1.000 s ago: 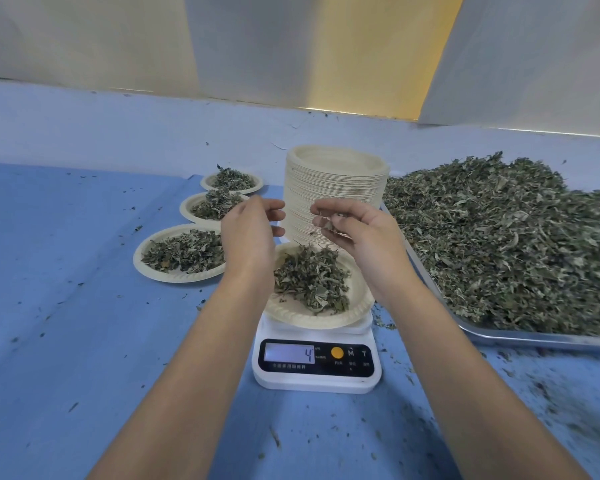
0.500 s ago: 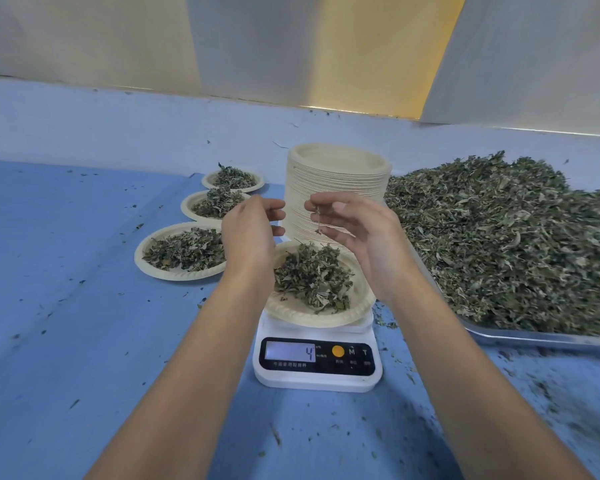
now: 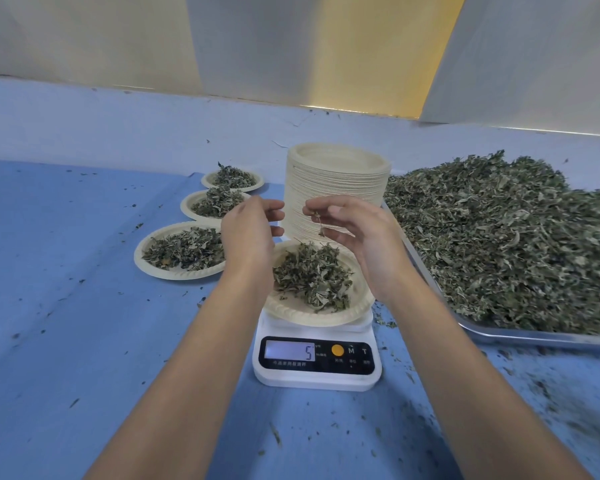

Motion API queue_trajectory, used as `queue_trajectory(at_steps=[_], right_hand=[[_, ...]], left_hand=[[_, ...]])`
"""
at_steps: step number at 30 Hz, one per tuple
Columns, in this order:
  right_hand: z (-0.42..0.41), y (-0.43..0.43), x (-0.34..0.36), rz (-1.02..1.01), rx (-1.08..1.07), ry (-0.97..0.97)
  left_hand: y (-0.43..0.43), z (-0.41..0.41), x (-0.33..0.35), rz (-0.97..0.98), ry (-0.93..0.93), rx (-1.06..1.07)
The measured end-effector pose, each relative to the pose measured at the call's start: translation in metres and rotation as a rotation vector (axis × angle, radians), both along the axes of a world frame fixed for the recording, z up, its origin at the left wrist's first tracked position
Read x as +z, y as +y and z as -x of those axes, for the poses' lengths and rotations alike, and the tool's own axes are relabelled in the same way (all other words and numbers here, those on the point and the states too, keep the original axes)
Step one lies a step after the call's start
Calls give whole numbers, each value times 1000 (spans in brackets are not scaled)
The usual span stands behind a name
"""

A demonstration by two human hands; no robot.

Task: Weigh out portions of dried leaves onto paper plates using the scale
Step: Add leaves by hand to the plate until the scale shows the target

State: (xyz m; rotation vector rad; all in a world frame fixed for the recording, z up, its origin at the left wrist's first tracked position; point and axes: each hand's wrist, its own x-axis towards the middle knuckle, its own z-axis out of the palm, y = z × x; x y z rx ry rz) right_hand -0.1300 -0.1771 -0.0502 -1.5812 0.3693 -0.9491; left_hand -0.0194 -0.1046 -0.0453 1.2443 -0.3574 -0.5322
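1. Blue cloth (image 3: 66, 306) covers the table, with tiny leaf bits dotted on it.
2. A white scale (image 3: 317, 372) sits in the middle. Its little screen (image 3: 290, 351) shows a 5.
3. A paper plate (image 3: 352, 311) rests on top of the scale, with a small pile of dried leaves (image 3: 312, 280) in it.
4. The right hand (image 3: 364, 237) is above that plate. Its thumb and first finger pinch a thin bit of leaf (image 3: 319, 223) that hangs down. The other fingers curl loosely.
5. The left hand (image 3: 248, 233) is just beside the right hand, also over the plate. Its fingers are bent and a little apart. I cannot tell if it holds anything.
6. A tall stack of empty plates (image 3: 336, 192) stands right behind the two hands.
7. Three filled plates sit in a row to the left: a near one (image 3: 174, 268), a middle one (image 3: 191, 206) and a far one (image 3: 232, 185). Each has leaves in it.
8. A big metal tray (image 3: 520, 336) lies on the right, just beside the scale. It is heaped with loose dried leaves (image 3: 506, 244).
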Motion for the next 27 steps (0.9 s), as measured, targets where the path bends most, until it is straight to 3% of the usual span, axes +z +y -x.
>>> queue_trajectory(at_steps=[8, 16, 27], right_hand=[[0, 1, 1, 49, -31, 15], [-2, 3, 2, 54, 80, 119], [7, -11, 1, 43, -184, 10]], left_hand=[[0, -1, -1, -4, -3, 4], [0, 0, -1, -7, 12, 2], [-3, 16, 4, -14, -70, -115]])
